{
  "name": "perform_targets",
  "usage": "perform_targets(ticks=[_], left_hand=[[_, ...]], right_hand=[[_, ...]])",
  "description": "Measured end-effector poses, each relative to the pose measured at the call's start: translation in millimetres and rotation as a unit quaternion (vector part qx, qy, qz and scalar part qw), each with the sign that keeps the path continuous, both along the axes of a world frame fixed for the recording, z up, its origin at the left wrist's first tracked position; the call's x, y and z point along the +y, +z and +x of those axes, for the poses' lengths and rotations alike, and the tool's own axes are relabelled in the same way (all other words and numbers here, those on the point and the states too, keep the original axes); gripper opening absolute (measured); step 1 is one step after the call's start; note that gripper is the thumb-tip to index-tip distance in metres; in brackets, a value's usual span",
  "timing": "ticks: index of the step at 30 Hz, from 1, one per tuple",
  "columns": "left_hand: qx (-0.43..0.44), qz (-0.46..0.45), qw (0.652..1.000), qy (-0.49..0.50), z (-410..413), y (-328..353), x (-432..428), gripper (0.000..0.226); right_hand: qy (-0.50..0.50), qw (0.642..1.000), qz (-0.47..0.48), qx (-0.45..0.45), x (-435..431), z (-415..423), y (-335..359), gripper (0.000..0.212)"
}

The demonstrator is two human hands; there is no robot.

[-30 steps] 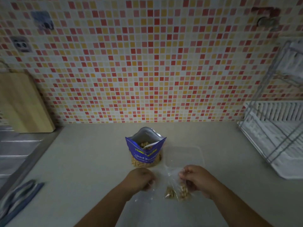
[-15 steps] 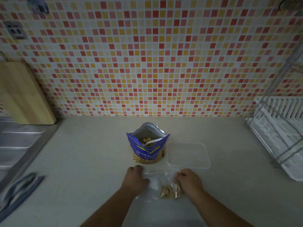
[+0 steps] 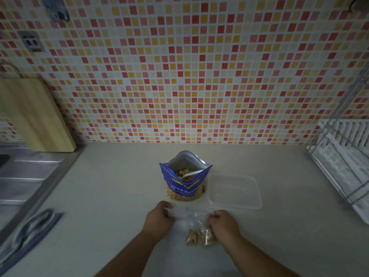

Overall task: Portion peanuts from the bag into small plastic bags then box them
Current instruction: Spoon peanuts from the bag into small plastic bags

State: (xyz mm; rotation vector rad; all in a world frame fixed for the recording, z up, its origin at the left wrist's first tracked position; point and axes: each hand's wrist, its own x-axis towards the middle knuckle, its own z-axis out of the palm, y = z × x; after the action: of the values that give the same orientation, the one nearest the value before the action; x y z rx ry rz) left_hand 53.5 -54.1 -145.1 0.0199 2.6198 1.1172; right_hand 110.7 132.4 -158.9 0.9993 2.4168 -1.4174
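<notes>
A blue peanut bag (image 3: 185,179) stands open on the counter, with peanuts showing inside and through its clear lower window. Right beside it sits a clear plastic box (image 3: 234,191) with nothing in it. In front of both lies a small clear plastic bag (image 3: 192,226) with a heap of peanuts in its lower right corner. My left hand (image 3: 159,217) pinches the small bag's top left edge. My right hand (image 3: 222,221) pinches its top right edge, partly hiding the peanuts.
A steel sink (image 3: 22,176) and a wooden cutting board (image 3: 34,114) are at the left. A blue striped cloth (image 3: 30,236) lies near the counter's front left. A white dish rack (image 3: 343,164) stands at the right. The tiled wall rises behind.
The small bag has been lowered from in front of me onto the counter, and both hands came down with it. The view has tilted slightly.
</notes>
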Motion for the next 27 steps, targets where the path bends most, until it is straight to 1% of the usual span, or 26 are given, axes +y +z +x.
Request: perform_targets(ticks=[3,6,8,10,11,12,13,14,16,17,19,20,21,23,26,27], left_hand=[[-0.043,0.114,0.992,0.024,-2.3,10.1,-6.4,0.026],[-0.092,0.250,0.963,0.040,-1.5,20.7,-12.0,0.025],[-0.109,0.289,0.950,0.030,-0.7,27.7,-13.9,0.021],[-0.114,0.309,0.944,0.014,0.7,36.5,-14.5,0.017],[-0.115,0.316,0.942,0.003,1.5,40.6,-14.5,0.016],[-0.115,0.321,0.940,-0.010,2.9,45.5,-13.7,0.014],[-0.112,0.326,0.938,-0.025,4.4,50.4,-12.5,0.013],[-0.109,0.330,0.937,-0.038,5.8,55.3,-10.9,0.012],[-0.102,0.348,0.930,-0.057,8.2,65.2,-6.3,0.017],[-0.100,0.359,0.926,-0.064,8.9,70.7,-3.2,0.020],[-0.098,0.374,0.919,-0.081,8.7,82.0,2.0,0.027],[-0.095,0.370,0.920,-0.092,8.4,89.3,4.2,0.026],[-0.082,0.361,0.924,-0.098,8.1,96.0,6.5,0.021],[-0.030,0.328,0.940,-0.087,6.8,109.6,12.0,0.003],[0.097,0.250,0.962,-0.057,2.7,125.5,19.9,0.030],[0.148,0.212,0.964,-0.060,2.7,131.3,22.5,0.035]], right_hand=[[0.018,0.999,0.030,0.016,-0.4,2.8,4.3,0.011],[0.042,0.997,0.068,0.022,-1.1,4.6,5.2,0.034],[0.051,0.994,0.092,0.017,-2.0,7.2,11.9,0.042],[0.078,0.989,0.125,0.018,-3.4,8.5,20.1,0.040],[0.090,0.985,0.140,0.035,-4.9,9.2,26.9,0.034],[0.092,0.985,0.134,0.063,-7.0,10.0,34.1,0.024],[0.087,0.986,0.091,0.108,-9.5,10.3,41.2,0.012],[0.078,0.985,0.022,0.150,-13.9,11.0,51.0,0.005],[0.055,0.968,-0.097,0.225,-22.8,10.4,72.2,0.010],[0.049,0.959,-0.123,0.251,-25.0,9.1,82.0,0.013],[0.051,0.950,-0.123,0.283,-25.7,4.4,101.3,0.019],[0.057,0.948,-0.119,0.291,-25.7,2.0,111.9,0.021],[0.061,0.946,-0.117,0.296,-25.0,-0.7,120.9,0.022],[0.060,0.942,-0.116,0.308,-23.1,-4.5,136.1,0.019],[0.042,0.942,-0.121,0.310,-19.4,-7.3,152.1,0.011],[0.043,0.945,-0.127,0.297,-18.9,-8.4,156.7,0.013]])
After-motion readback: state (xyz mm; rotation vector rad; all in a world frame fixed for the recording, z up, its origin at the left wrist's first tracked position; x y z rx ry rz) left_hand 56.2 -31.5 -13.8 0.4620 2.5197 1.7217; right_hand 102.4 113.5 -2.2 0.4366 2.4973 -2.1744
